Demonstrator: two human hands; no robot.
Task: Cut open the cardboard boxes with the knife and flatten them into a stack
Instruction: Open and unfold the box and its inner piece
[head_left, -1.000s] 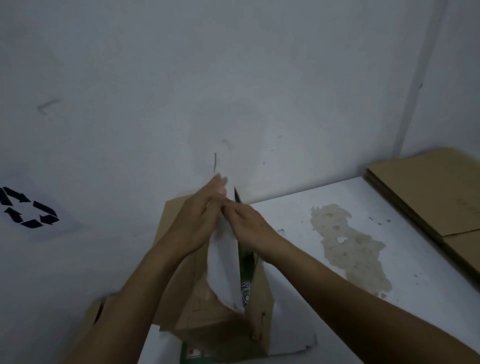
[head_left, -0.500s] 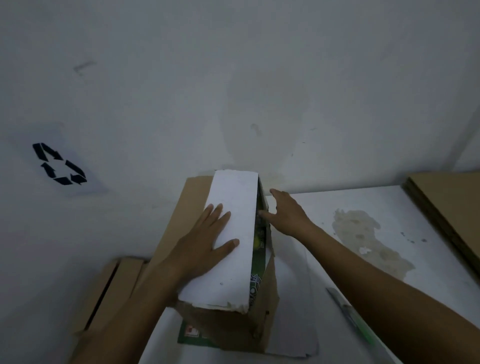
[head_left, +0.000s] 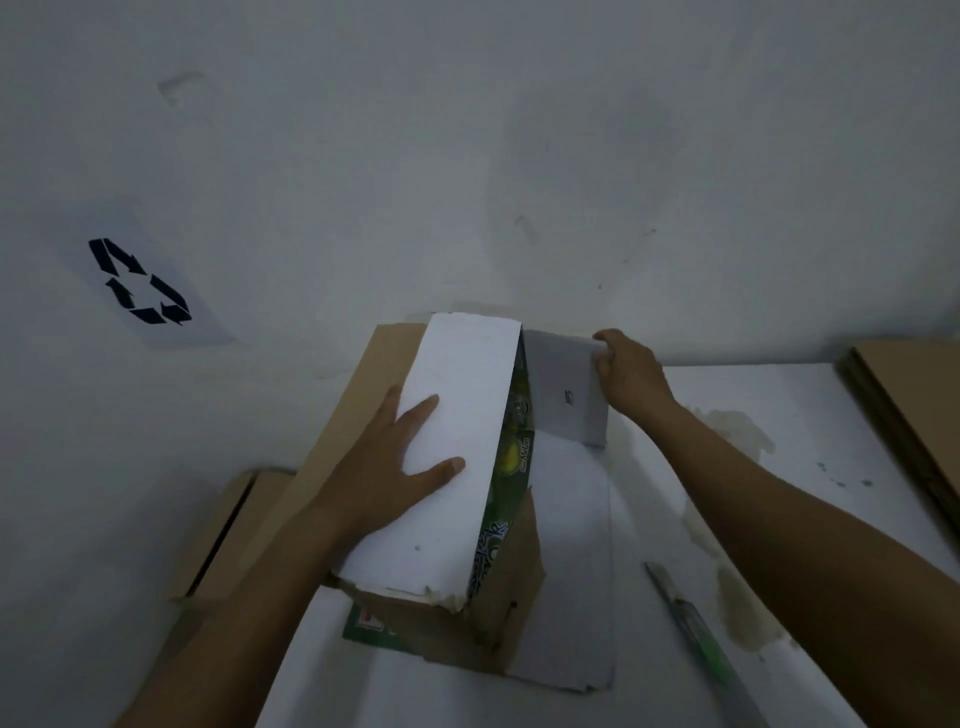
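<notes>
The white table (head_left: 779, 415) runs up to the wall, which gives the work something to bear against. At its far right edge lies the stack of flat cardboard (head_left: 909, 395), set well apart from the work, probably so finished pieces stay out of the way.

The box (head_left: 498, 597) in hand stands in the middle of the table, its far end close to the wall, already opened: the green printed inside shows through the gap along its top. A second box (head_left: 228, 519) waits at the near left, beside and partly behind it.

The long flap (head_left: 457, 415), white on its face, is folded down over the left side of the box. The left hand (head_left: 395, 467) lies flat on it with fingers straight and spread, seemingly to pin it and steady the box. The smaller end flap (head_left: 566, 395) stands up at the far right corner; the right hand (head_left: 628, 374) has its fingers curled over the flap's far edge, gripping it, likely to fold it outward.

The knife (head_left: 696, 623) lies on the table to the near right, touched by neither hand, since this step looks like folding, not cutting.
</notes>
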